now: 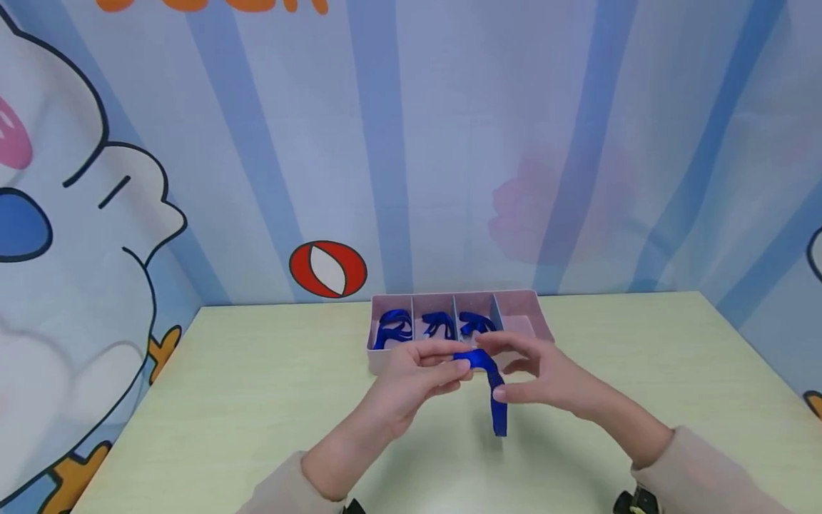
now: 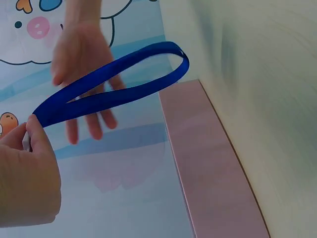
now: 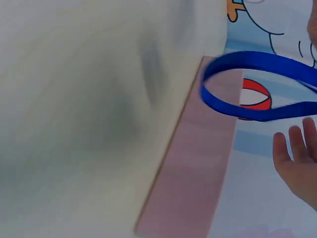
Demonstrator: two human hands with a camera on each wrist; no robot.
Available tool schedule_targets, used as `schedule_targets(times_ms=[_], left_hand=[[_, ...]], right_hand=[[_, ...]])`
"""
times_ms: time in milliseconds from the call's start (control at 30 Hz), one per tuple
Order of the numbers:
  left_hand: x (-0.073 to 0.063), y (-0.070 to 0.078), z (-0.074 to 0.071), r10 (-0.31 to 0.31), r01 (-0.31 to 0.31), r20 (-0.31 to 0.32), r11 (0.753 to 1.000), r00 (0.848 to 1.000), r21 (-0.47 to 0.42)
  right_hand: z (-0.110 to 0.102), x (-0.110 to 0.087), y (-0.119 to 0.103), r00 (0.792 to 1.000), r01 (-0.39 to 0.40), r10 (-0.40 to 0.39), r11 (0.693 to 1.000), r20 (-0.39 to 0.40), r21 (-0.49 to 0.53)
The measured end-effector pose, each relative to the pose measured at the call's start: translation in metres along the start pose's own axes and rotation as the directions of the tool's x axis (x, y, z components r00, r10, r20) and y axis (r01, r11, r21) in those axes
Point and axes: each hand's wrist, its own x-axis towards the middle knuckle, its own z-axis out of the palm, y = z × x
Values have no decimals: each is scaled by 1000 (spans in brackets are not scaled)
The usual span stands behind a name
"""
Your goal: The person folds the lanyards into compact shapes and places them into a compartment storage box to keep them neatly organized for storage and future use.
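My left hand point(image 1: 411, 378) pinches one end of a folded blue ribbon point(image 1: 497, 407) between thumb and fingers. The rest of the ribbon droops toward the table; in the left wrist view this ribbon point(image 2: 114, 101) forms a long narrow loop. Close by on the right, my right hand point(image 1: 546, 375) has its fingers spread around the ribbon. In the right wrist view, my right hand point(image 3: 299, 166) shows apart from the loop point(image 3: 257, 115), its fingers extended. Behind both hands stands a pink divided box point(image 1: 523, 303), its front partly hidden by them.
Bundles of blue ribbon lie in the box's left compartment point(image 1: 394, 325) and in the two beside it. The box rests near the back edge of the pale wooden table point(image 1: 270, 400). A cartoon-printed backdrop point(image 1: 437, 157) rises behind the table.
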Motion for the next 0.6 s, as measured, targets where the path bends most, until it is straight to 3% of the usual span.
schedule_targets(times_ms=[167, 400, 600], left_hand=[[-2, 4, -3, -5, 5, 17, 1000, 1000, -2], [-4, 8, -9, 16, -16, 37, 1000, 999, -6], [-2, 10, -21, 25, -25, 22, 999, 999, -25]], right_hand=[[2, -1, 21, 991, -4, -11, 994, 131, 112], [-3, -6, 37, 979, -30, -31, 956, 202, 293], [-10, -15, 44, 966, -58, -36, 934, 254, 352]])
